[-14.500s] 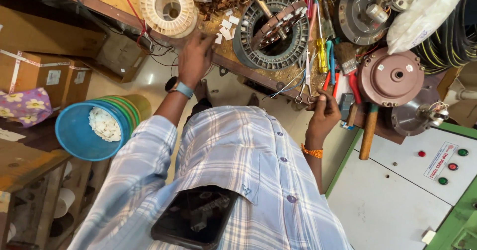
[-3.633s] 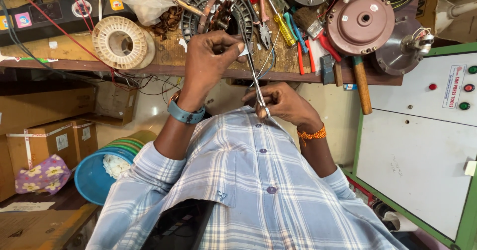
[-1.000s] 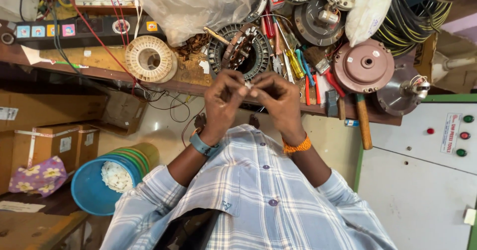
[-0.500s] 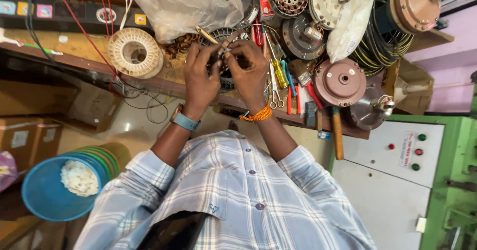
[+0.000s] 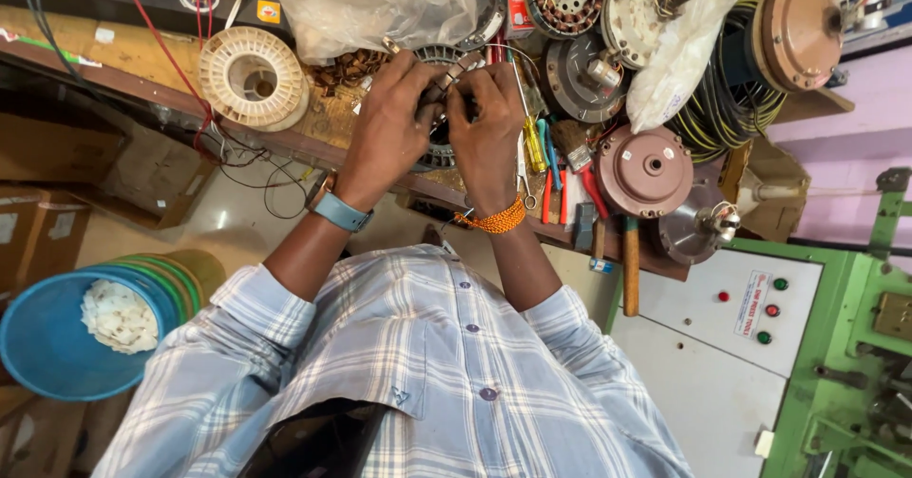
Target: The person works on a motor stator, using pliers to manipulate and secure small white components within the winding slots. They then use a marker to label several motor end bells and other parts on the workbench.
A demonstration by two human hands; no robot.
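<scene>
My left hand (image 5: 388, 122), with a blue watch at the wrist, and my right hand (image 5: 489, 126), with an orange thread at the wrist, meet over a dark round motor stator (image 5: 439, 153) on the wooden bench (image 5: 142, 55). Both sets of fingers are curled and pinched on the stator's top, touching each other. A thin silver wire (image 5: 518, 69) arcs up by my right fingers. What lies between the fingertips is hidden. My checked shirt fills the lower frame.
A white plastic spool (image 5: 254, 76) and a clear plastic bag (image 5: 370, 3) sit to the left. Screwdrivers and pliers (image 5: 551, 160), brown motor covers (image 5: 646, 169), a hammer handle (image 5: 631, 264) and coiled cable (image 5: 731, 98) crowd the right. Below stand a blue bucket (image 5: 38, 345) and a green control cabinet (image 5: 760, 354).
Both hands have moved from in front of my chest down onto the stator and closed on it. The thin wire stretched between them earlier is now bunched at the stator.
</scene>
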